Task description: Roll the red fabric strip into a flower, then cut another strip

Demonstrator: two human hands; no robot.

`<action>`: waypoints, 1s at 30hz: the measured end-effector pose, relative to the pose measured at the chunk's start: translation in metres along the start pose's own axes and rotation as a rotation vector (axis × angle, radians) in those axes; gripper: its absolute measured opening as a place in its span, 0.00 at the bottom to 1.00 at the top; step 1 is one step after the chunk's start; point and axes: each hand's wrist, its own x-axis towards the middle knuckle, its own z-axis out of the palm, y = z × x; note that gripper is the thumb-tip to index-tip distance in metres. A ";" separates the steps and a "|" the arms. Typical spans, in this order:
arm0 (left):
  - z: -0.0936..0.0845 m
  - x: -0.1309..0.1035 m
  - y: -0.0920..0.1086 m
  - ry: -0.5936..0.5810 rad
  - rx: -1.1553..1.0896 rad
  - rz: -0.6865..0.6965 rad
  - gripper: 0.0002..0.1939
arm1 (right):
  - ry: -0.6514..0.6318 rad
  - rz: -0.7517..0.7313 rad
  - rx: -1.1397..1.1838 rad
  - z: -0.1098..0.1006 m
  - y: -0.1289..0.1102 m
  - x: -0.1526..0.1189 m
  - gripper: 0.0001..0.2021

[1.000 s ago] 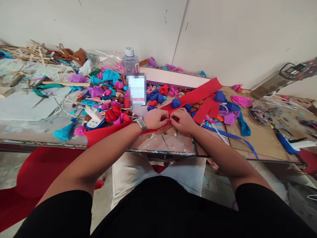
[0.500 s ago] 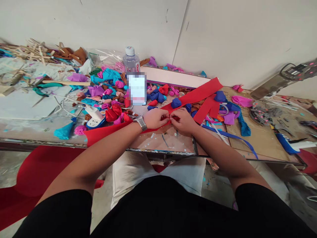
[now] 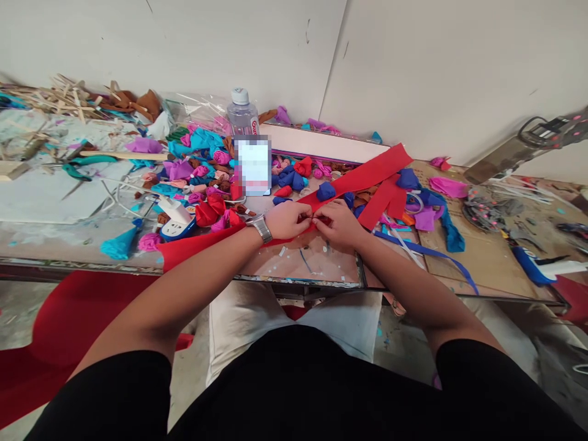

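Observation:
My left hand (image 3: pixel 287 221), with a metal watch (image 3: pixel 261 227) at the wrist, is closed in a pinch. Its fingertips meet those of my right hand (image 3: pixel 340 223), which is pinched too. Between them is part of a red strip (image 3: pixel 202 244) of thin cloth or paper; the exact spot they grip is hidden by the fingers. The strip runs out to the left under my left forearm. Beyond my hands lie another long red strip (image 3: pixel 372 168) and a shorter red piece (image 3: pixel 382 202). A blue bundle (image 3: pixel 326 191) rests on the long one.
Colourful crumpled bundles (image 3: pixel 220 177) cover the bench behind my hands. A phone (image 3: pixel 253 165) leans before a water bottle (image 3: pixel 242 115). To the left are a power strip (image 3: pixel 177 228) and green-handled pliers (image 3: pixel 92 160); a blue ribbon (image 3: pixel 432 251) lies right.
My fingertips have shifted very slightly where they meet on the red strip. Everything else stays as it was.

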 end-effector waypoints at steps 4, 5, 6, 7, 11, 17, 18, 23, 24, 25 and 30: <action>-0.001 0.000 0.001 -0.005 0.004 0.000 0.12 | 0.030 -0.003 -0.013 0.000 -0.001 0.001 0.05; -0.001 0.000 0.001 -0.006 0.004 0.001 0.11 | 0.033 -0.002 -0.017 0.000 -0.001 0.001 0.04; -0.001 0.000 0.001 -0.005 0.003 0.001 0.11 | 0.036 -0.002 -0.019 0.000 -0.001 0.001 0.04; -0.001 0.000 0.002 -0.004 0.002 0.002 0.11 | 0.038 -0.002 -0.020 0.000 -0.001 0.001 0.04; -0.002 -0.001 0.002 -0.015 -0.001 0.005 0.12 | 0.043 -0.010 -0.019 -0.001 -0.001 0.000 0.03; 0.001 -0.001 -0.002 -0.002 0.015 0.014 0.12 | 0.034 -0.015 -0.021 -0.003 -0.002 0.000 0.05; 0.001 -0.001 -0.003 0.001 0.022 0.014 0.11 | 0.029 -0.021 -0.021 -0.003 -0.002 0.000 0.05; 0.000 -0.001 -0.001 -0.004 0.045 0.008 0.13 | 0.021 -0.050 -0.041 -0.002 0.000 0.000 0.05; 0.000 -0.001 -0.001 -0.006 0.051 0.005 0.13 | 0.021 -0.052 -0.047 -0.002 0.001 0.000 0.04; -0.001 -0.001 0.000 -0.009 0.055 0.005 0.13 | 0.018 -0.051 -0.051 -0.002 0.001 0.000 0.04; -0.001 0.000 -0.001 -0.007 0.071 0.025 0.12 | 0.011 -0.040 -0.067 -0.005 0.001 0.001 0.03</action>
